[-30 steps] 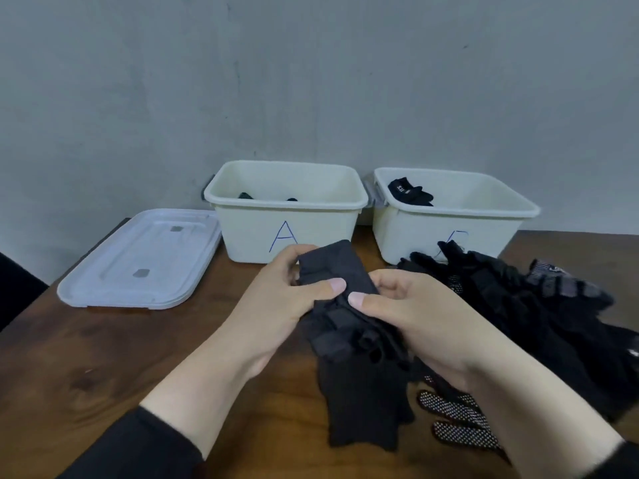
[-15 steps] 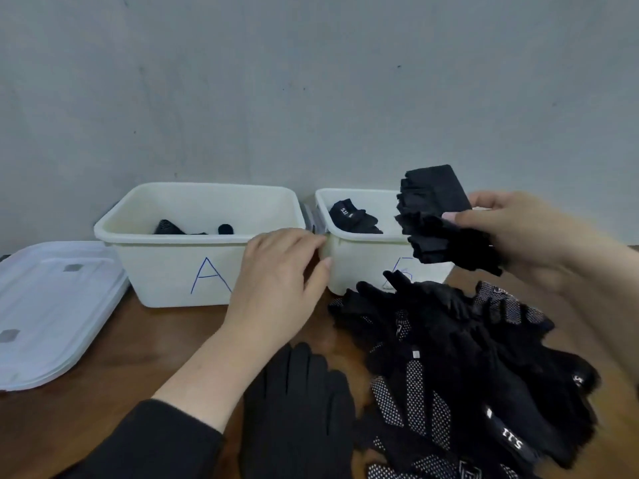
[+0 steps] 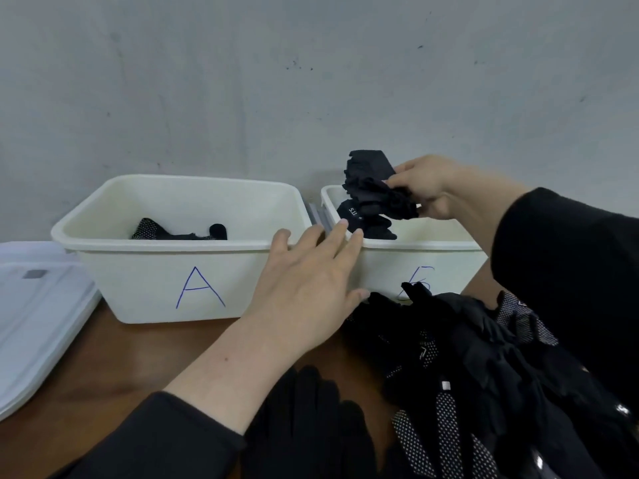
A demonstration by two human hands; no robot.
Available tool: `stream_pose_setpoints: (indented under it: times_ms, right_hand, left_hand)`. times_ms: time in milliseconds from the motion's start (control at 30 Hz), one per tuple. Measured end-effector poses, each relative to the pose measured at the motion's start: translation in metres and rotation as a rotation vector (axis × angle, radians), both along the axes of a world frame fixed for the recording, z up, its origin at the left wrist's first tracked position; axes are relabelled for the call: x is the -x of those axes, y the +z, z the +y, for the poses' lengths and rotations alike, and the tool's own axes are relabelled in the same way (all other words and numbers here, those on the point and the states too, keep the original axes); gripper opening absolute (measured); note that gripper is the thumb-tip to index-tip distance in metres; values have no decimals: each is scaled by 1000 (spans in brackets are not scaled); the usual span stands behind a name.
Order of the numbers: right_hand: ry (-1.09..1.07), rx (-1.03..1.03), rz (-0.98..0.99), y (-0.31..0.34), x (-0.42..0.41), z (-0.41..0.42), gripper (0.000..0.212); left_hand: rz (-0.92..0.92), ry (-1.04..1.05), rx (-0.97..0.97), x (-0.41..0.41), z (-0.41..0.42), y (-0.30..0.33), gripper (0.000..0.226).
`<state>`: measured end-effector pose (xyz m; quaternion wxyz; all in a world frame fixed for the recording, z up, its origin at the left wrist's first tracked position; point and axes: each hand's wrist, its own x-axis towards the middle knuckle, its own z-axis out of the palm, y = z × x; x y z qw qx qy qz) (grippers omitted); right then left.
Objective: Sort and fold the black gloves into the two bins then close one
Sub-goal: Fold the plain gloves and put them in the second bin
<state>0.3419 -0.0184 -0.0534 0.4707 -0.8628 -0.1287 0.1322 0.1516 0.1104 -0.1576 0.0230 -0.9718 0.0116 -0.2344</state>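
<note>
Head view: folded black glove (image 3: 375, 188) pinched by right hand (image 3: 427, 188) over right bin (image 3: 408, 248); left hand (image 3: 307, 278) relaxed, empty. Soft, light; best gripped across the fold.

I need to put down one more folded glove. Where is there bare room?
Bare wood on the table between bin A, the white lid and the left hand. The glove pile crowds the right.

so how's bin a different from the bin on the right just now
Bin A has dotted gloves lying low inside, nothing over it; the right bin has a 5.11-marked glove inside and the right hand holding a folded glove over it. A's letter shows fully; the right bin's is part hidden. Both are white and lidless.
</note>
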Motion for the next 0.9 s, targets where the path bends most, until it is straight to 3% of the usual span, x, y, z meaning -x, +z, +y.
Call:
stream_pose_setpoints:
  times_ms: [133, 233, 267, 367, 433, 500, 733, 800, 900]
  right_hand:
    - [0, 152, -49, -20, -12, 20, 10]
    - [43, 584, -396, -30, -16, 21, 42]
    - [67, 640, -517, -29, -14, 19, 50]
    - [272, 636, -784, -26, -17, 8, 34]
    - [415, 715, -727, -23, -16, 1, 31]
    - [457, 783, -573, -23, -15, -3, 42]
    - [536, 695, -432, -33, -13, 10, 65]
    - [565, 819, -474, -32, -12, 16, 56]
    - [584, 937, -433, -36, -11, 26, 19]
  left_hand:
    - [-35, -11, -6, -1, 2, -4, 81]
    - [-60, -20, 1, -2, 4, -5, 80]
    - [-65, -22, 4, -2, 4, -6, 80]
    - [-69, -18, 5, -2, 4, -6, 79]
    - [-76, -18, 7, -2, 4, -6, 79]
    - [-79, -15, 10, -2, 4, -6, 79]
    - [-86, -14, 3, -2, 4, -7, 81]
    - [-80, -15, 5, -3, 4, -6, 81]
    - [-73, -17, 8, -2, 4, -6, 79]
